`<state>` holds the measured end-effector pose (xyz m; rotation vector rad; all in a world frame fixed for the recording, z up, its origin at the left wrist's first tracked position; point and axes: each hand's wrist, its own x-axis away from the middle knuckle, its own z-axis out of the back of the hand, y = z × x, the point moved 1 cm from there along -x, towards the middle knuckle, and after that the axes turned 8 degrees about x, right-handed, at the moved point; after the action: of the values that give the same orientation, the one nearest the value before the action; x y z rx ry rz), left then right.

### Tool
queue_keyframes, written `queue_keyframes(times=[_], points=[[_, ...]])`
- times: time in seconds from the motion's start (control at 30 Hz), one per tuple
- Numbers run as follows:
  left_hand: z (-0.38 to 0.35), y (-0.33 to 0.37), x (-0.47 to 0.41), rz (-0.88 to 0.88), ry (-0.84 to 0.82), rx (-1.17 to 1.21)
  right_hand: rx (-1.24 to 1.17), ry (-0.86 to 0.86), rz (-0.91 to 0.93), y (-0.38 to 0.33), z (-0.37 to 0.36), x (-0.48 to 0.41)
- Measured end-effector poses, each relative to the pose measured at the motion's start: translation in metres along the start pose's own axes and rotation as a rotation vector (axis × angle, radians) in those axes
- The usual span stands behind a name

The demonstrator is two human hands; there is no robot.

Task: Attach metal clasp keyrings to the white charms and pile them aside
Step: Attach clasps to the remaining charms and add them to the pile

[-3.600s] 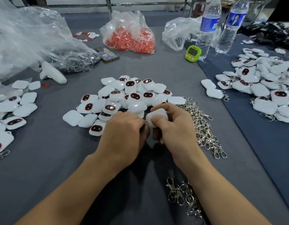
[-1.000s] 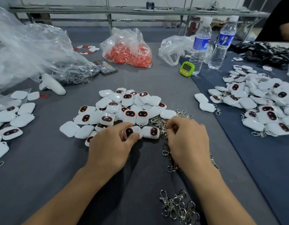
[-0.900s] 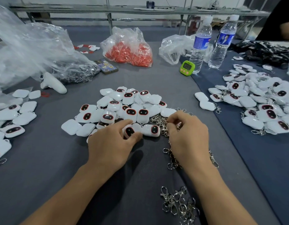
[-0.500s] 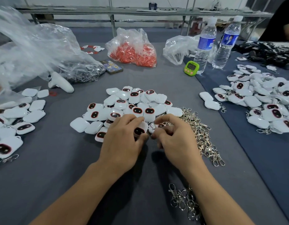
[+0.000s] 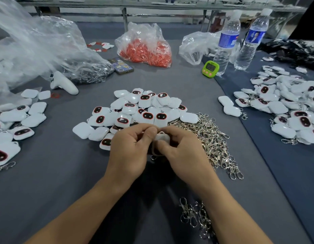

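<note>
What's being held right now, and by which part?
One white charm, between both hands: right hand pinches its body, thumb underneath; left hand pinches its top-left corner, by the loop.

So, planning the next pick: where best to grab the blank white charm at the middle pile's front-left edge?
Probably from above-left: the white charm lies flat. Its left and near edges face bare table, while its right edge abuts a neighbouring charm, so set the grip across near and far edges at its left end.

Charm (image 5: pixel 162 137) largely covered by right hand (image 5: pixel 181 153); timer (image 5: pixel 210 68) digits seemingly unreadable.
</note>
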<state>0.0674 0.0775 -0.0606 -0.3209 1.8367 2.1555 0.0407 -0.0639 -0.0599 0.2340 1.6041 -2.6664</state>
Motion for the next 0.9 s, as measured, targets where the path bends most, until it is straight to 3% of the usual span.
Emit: queue_keyframes(times=[0.13,0.17,0.27,0.33,0.43,0.67,0.9], points=[[0.013,0.003,0.001,-0.242,0.122,-0.429,0.025,0.135,-0.064,0.011,0.010,-0.005],[0.016,0.003,0.001,-0.250,0.087,-0.482,-0.013,0.175,-0.091,0.013,0.014,-0.007],[0.016,0.001,0.001,-0.097,-0.238,-0.609,-0.134,0.229,-0.153,0.015,0.023,-0.008],[0.013,-0.003,-0.001,-0.028,-0.368,-0.673,-0.175,0.236,-0.177,0.014,0.023,-0.008],[0.005,-0.005,-0.003,0.019,-0.385,-0.589,-0.358,0.207,-0.229,0.010,0.021,-0.005],[0.005,-0.014,-0.004,0.186,-0.162,-0.089,-0.141,0.134,-0.170,0.009,0.018,-0.001],[0.007,-0.010,-0.004,0.102,-0.109,0.062,-0.064,0.081,-0.175,0.006,0.013,0.000]])
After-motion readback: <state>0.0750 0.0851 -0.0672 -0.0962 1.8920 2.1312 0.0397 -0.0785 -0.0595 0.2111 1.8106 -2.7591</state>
